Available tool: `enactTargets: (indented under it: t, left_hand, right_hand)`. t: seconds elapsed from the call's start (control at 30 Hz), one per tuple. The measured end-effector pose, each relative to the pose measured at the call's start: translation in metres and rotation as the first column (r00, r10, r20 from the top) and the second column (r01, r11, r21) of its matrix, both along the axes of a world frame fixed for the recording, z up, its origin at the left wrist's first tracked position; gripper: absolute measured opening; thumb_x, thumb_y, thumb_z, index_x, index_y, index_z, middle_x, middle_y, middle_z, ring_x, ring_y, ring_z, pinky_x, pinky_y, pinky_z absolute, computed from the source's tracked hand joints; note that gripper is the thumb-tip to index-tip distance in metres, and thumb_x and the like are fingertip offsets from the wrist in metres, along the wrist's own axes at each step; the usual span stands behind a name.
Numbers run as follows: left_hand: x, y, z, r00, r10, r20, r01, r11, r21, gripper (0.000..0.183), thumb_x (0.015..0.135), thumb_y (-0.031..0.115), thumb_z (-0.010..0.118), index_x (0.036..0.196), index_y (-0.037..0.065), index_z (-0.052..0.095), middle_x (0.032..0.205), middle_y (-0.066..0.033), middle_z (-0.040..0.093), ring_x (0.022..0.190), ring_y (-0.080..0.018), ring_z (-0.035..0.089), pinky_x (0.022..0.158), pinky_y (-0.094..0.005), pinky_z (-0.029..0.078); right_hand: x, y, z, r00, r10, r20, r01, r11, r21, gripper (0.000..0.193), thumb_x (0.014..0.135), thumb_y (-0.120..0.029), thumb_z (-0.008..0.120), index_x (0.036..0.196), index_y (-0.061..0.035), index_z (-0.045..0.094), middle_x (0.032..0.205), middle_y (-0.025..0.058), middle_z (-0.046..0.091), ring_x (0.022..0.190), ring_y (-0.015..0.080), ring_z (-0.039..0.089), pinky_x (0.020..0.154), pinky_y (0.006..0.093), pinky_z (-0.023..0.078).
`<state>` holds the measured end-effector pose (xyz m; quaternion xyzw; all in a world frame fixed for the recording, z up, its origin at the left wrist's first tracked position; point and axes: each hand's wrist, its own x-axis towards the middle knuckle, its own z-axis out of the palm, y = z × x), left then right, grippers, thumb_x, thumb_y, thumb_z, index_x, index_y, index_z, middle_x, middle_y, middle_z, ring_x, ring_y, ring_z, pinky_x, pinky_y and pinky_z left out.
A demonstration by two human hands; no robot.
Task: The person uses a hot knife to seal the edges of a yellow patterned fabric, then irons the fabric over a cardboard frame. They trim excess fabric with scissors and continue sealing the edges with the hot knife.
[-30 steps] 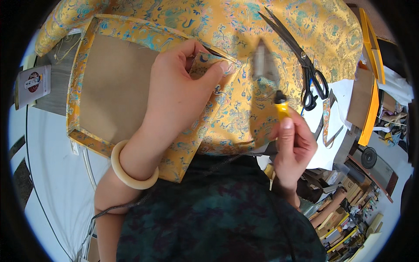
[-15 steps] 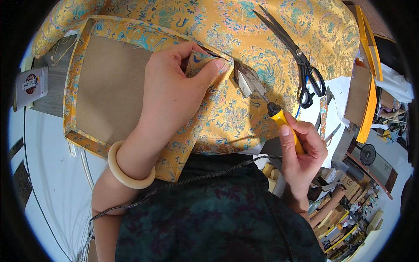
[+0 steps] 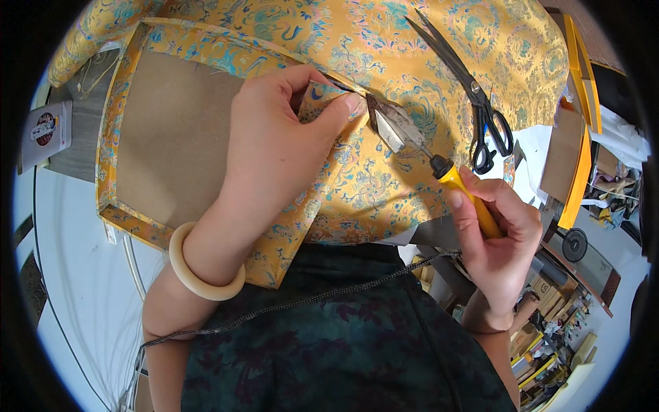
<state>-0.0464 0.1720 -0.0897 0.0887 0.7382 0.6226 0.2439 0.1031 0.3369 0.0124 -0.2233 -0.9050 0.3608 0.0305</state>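
My left hand, a pale bangle on its wrist, pinches the gold brocade fabric between thumb and forefinger at the corner of a shallow fabric-covered box. The box has brocade walls and a brown bottom. In my right hand is a small electric iron with a yellow handle, a black collar and a metal trowel-shaped head. Its pointed tip rests at the box corner, right beside my left fingertips. A dark braided cord runs from the handle across my lap to the left.
Black-handled scissors lie partly open on the spread brocade, right of the iron. A printed card stands at the far left. Yellow-edged boards stand at the right, with white paper beside them. Shelves of clutter fill the lower right.
My right hand has shifted right and slightly down with the iron, whose tip stays at the box corner. My left hand keeps its pinch almost in place.
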Motion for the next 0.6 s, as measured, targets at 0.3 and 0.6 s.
enactTargets:
  t: [0.3, 0.6]
  left_hand:
    - [0.000, 0.000, -0.003, 1.000, -0.004, -0.006, 0.004, 1.000, 0.010, 0.024, 0.085, 0.017, 0.078, 0.079, -0.002, 0.065, 0.058, -0.0012, 0.055, 0.055, -0.0063, 0.046, 0.051, -0.0277, 0.038]
    - [-0.005, -0.002, 0.002, 0.996, -0.092, -0.006, 0.091, 0.994, -0.057, 0.016, 0.090, 0.013, 0.077, 0.087, 0.000, 0.068, 0.075, 0.0003, 0.069, 0.068, -0.0018, 0.059, 0.060, -0.0200, 0.045]
  right_hand:
    - [0.016, 0.016, -0.016, 0.978, -0.184, -0.094, 0.165, 0.969, -0.186, 0.014, 0.096, -0.006, 0.070, 0.106, 0.0038, 0.072, 0.087, 0.0034, 0.073, 0.077, 0.0029, 0.061, 0.071, 0.0188, 0.049]
    - [0.008, 0.011, -0.014, 0.996, -0.059, -0.067, 0.054, 0.996, -0.077, 0.012, 0.091, -0.002, 0.075, 0.100, 0.0047, 0.072, 0.080, 0.0057, 0.072, 0.070, 0.0023, 0.059, 0.063, 0.0175, 0.048]
